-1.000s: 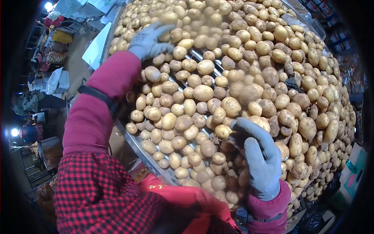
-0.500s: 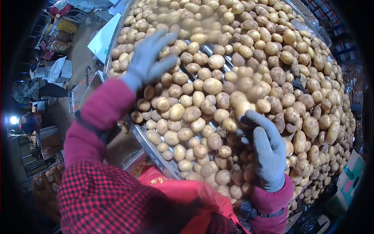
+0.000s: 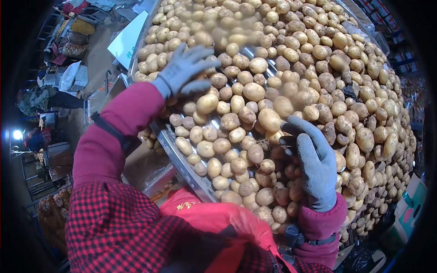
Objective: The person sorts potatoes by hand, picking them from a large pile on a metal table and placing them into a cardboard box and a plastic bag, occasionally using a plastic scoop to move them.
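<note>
Potatoes [image 3: 253,92] cover a metal sorting surface [image 3: 215,122], loosely spread in front of me and heaped at the right. My left hand [image 3: 185,72], in a grey glove, lies over the potatoes near the left edge with its fingers spread. It touches some of them, and what lies under the palm is hidden. My right hand [image 3: 314,166], gloved alike, rests among potatoes at the lower right. Its fingers are bent but apart, pointing left, with a large pale potato [image 3: 270,119] just beyond the fingertips. No potato shows in its grasp.
A metal rim [image 3: 184,166] borders the potatoes on my side. Beyond the left edge stands a white board [image 3: 128,40]. A printed carton [image 3: 409,204] is at the lower right. In the left background a person in camouflage clothing [image 3: 36,100] is near boxes.
My left hand has moved to the right and slightly down, and potatoes beside it have shifted, baring more metal. My right hand has risen slightly, still among the potatoes.
</note>
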A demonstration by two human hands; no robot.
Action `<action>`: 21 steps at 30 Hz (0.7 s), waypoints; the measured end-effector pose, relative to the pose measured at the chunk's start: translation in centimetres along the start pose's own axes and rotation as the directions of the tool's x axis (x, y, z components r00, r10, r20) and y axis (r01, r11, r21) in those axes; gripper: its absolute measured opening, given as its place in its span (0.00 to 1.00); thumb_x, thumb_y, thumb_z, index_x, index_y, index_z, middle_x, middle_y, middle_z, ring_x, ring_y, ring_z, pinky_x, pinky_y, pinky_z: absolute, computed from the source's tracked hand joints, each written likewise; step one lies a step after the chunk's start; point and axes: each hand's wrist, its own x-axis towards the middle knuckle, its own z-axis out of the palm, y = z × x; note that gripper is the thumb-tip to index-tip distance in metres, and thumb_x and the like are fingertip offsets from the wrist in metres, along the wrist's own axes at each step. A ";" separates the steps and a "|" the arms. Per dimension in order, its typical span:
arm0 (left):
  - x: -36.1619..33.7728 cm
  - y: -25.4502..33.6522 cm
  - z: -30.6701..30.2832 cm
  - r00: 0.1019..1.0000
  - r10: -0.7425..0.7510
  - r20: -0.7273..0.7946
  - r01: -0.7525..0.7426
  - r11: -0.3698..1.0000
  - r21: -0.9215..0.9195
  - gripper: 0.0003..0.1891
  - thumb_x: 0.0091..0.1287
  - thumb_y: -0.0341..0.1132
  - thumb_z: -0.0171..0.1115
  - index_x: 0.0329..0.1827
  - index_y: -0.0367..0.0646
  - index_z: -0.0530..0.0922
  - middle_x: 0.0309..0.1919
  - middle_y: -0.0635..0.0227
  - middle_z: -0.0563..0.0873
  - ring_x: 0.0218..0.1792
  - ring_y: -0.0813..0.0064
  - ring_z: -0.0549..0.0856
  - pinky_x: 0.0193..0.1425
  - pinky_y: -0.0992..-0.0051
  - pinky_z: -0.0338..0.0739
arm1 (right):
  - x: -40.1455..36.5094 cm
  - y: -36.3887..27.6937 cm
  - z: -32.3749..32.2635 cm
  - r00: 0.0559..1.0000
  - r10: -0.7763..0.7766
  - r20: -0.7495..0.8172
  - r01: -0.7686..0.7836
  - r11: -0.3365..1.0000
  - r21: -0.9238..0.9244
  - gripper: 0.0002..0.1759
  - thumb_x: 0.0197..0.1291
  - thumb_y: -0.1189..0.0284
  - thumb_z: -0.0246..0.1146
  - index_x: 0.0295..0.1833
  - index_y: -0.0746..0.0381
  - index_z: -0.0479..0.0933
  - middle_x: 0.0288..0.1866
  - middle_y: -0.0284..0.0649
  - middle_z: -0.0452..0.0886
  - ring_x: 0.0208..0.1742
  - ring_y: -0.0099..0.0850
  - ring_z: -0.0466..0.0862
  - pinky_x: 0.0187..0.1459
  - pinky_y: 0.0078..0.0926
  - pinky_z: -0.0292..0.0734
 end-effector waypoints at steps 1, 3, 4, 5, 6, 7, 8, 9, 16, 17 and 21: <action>1.3 -1.0 0.7 0.999 -0.047 -0.021 0.048 0.998 0.046 0.29 0.71 0.54 0.62 0.75 0.60 0.75 0.75 0.59 0.74 0.75 0.55 0.73 0.81 0.42 0.54 | -0.1 0.0 0.1 1.000 0.003 -0.004 -0.003 1.000 0.018 0.19 0.78 0.72 0.57 0.69 0.64 0.79 0.61 0.40 0.85 0.54 0.23 0.84 0.55 0.22 0.79; 4.3 -3.0 2.4 0.988 -0.134 -0.077 0.142 0.985 0.097 0.27 0.73 0.53 0.60 0.74 0.61 0.76 0.72 0.60 0.77 0.73 0.57 0.75 0.78 0.46 0.57 | -0.3 -0.3 0.4 0.999 0.039 -0.012 -0.039 0.999 0.029 0.19 0.78 0.72 0.57 0.69 0.64 0.79 0.61 0.40 0.85 0.54 0.23 0.84 0.54 0.21 0.80; 6.1 -3.5 3.1 0.978 -0.173 -0.113 0.185 0.978 0.098 0.26 0.74 0.52 0.59 0.73 0.61 0.77 0.71 0.60 0.78 0.72 0.58 0.76 0.77 0.48 0.59 | -0.1 -0.6 0.3 0.998 0.065 -0.025 -0.064 0.997 0.043 0.19 0.78 0.72 0.57 0.69 0.63 0.79 0.61 0.40 0.85 0.53 0.22 0.85 0.54 0.21 0.80; 7.1 -3.9 3.5 0.978 -0.194 -0.074 0.201 0.973 0.112 0.26 0.75 0.52 0.58 0.76 0.63 0.75 0.70 0.62 0.79 0.70 0.59 0.77 0.76 0.50 0.60 | 0.0 -0.8 0.1 0.995 0.098 -0.025 -0.097 0.995 0.028 0.20 0.78 0.71 0.57 0.70 0.63 0.79 0.63 0.40 0.85 0.54 0.23 0.86 0.53 0.21 0.80; 7.6 -4.5 3.7 0.984 -0.143 -0.102 0.149 0.987 0.061 0.27 0.75 0.52 0.56 0.78 0.65 0.74 0.71 0.61 0.78 0.70 0.59 0.77 0.76 0.51 0.60 | -0.2 -0.6 0.1 0.993 0.114 -0.020 -0.114 0.993 0.023 0.20 0.78 0.71 0.57 0.70 0.63 0.79 0.63 0.40 0.85 0.54 0.23 0.86 0.53 0.21 0.80; 7.9 -4.8 4.0 0.987 -0.136 -0.084 0.142 0.987 0.071 0.28 0.75 0.53 0.57 0.78 0.65 0.73 0.71 0.60 0.78 0.70 0.58 0.77 0.76 0.51 0.60 | -0.2 -0.5 0.2 0.994 0.106 -0.018 -0.104 0.992 0.067 0.20 0.78 0.71 0.57 0.71 0.63 0.78 0.63 0.40 0.84 0.54 0.23 0.86 0.53 0.21 0.80; 8.1 -5.0 4.3 0.990 -0.127 -0.068 0.133 0.987 0.085 0.29 0.75 0.53 0.57 0.79 0.65 0.72 0.72 0.60 0.78 0.70 0.56 0.77 0.77 0.51 0.60 | -0.1 -0.5 0.2 0.995 0.093 -0.018 -0.090 0.989 0.113 0.21 0.79 0.70 0.57 0.72 0.63 0.77 0.63 0.39 0.84 0.55 0.24 0.86 0.53 0.20 0.80; 7.9 -4.5 4.0 0.990 -0.129 -0.062 0.134 0.987 0.085 0.29 0.75 0.53 0.57 0.79 0.65 0.72 0.72 0.60 0.78 0.70 0.56 0.77 0.77 0.51 0.60 | 0.0 -0.4 0.0 0.996 0.092 -0.003 -0.091 0.989 0.114 0.21 0.79 0.70 0.57 0.72 0.63 0.77 0.64 0.39 0.84 0.54 0.24 0.86 0.54 0.20 0.80; 0.6 7.0 -3.6 0.994 0.104 -0.015 -0.104 0.949 -0.299 0.27 0.74 0.51 0.61 0.75 0.59 0.75 0.74 0.57 0.75 0.74 0.52 0.73 0.78 0.47 0.62 | -0.2 -0.3 0.4 0.996 0.084 -0.031 -0.078 0.986 0.144 0.21 0.79 0.69 0.57 0.72 0.62 0.77 0.62 0.37 0.85 0.54 0.22 0.85 0.53 0.19 0.78; -1.3 8.3 -2.2 0.987 0.161 0.019 -0.153 0.963 -0.224 0.26 0.72 0.48 0.64 0.74 0.60 0.77 0.74 0.59 0.75 0.73 0.54 0.74 0.79 0.44 0.60 | -0.1 0.1 0.3 0.998 0.063 -0.017 -0.060 0.989 0.137 0.21 0.79 0.68 0.57 0.72 0.62 0.77 0.62 0.37 0.86 0.54 0.21 0.85 0.53 0.19 0.77; -0.1 4.5 -0.7 0.987 0.105 -0.119 -0.123 0.981 -0.152 0.30 0.66 0.41 0.70 0.73 0.59 0.77 0.73 0.59 0.75 0.74 0.54 0.74 0.80 0.45 0.60 | 0.2 -0.2 0.3 0.997 0.074 -0.036 -0.070 0.991 0.115 0.20 0.80 0.67 0.57 0.71 0.61 0.77 0.61 0.36 0.86 0.53 0.20 0.85 0.51 0.17 0.77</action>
